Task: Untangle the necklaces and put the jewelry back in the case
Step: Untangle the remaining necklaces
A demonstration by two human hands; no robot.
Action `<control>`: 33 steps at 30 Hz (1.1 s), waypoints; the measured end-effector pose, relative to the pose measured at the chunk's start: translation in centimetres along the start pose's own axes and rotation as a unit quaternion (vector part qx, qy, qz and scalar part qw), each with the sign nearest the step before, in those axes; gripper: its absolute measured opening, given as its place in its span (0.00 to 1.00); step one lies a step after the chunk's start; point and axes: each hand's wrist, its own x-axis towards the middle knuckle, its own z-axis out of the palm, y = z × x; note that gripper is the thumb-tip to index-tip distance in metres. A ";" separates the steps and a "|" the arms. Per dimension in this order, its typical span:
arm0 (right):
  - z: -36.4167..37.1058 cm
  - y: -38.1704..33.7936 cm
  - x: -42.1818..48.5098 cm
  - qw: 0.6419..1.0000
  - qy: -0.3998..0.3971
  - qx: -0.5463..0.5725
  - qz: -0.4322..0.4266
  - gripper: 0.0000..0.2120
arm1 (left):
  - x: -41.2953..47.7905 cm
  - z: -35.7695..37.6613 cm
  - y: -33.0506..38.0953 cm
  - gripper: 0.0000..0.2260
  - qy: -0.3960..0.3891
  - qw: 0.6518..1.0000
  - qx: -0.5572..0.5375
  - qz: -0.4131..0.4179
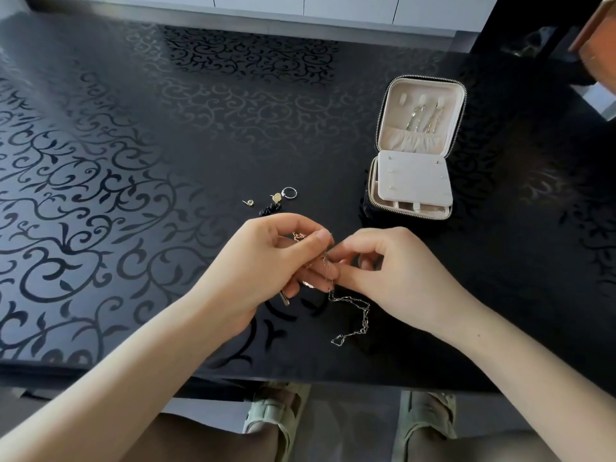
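Pinching a tangle of necklaces (320, 261) above the black patterned table (133, 161), the left hand (266, 271) and right hand (393, 271) were closed on the chains, a silver chain (356, 318) trailing onto the table. The jewelry case (416, 151) was seen lying open beyond the right hand, with a ring (289, 192) and small earrings (263, 200) left loose beside it.

Glossy black scroll-patterned worktop (140, 135): open beige-lined zip jewelry case (393, 208), silver ring (289, 192), two small gold earrings (248, 203), black beaded piece (270, 209).
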 end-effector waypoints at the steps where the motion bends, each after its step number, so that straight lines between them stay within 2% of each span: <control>1: -0.2 0.0 0.0 1.000 0.004 0.008 0.007 0.02 | 0.0 -0.1 0.0 0.06 0.001 1.000 0.001 -0.001; 9: -1.2 -1.2 -0.3 0.983 -0.009 0.167 0.071 0.06 | 0.1 0.0 -0.2 0.07 0.006 0.998 0.059 0.002; 15: -1.7 -1.0 -0.1 0.974 0.057 0.212 0.048 0.08 | 0.3 0.0 -0.4 0.07 0.023 0.997 0.080 -0.001; 21: -2.8 -1.2 0.0 0.929 0.106 0.351 0.041 0.12 | 0.8 -0.3 -0.9 0.07 0.039 0.995 0.082 -0.030; 25: -3.5 -2.1 -0.4 0.906 0.113 0.409 -0.002 0.08 | 1.0 -0.4 -0.9 0.07 0.048 0.994 0.090 -0.046; 30: -4.9 -3.6 -0.9 0.887 0.119 0.443 -0.050 0.10 | 1.2 -0.4 -0.5 0.07 0.047 0.993 0.079 -0.072; 33: -5.2 -4.7 -1.1 0.894 0.131 0.425 -0.047 0.11 | 1.7 -0.2 -0.3 0.07 0.047 0.994 0.074 -0.072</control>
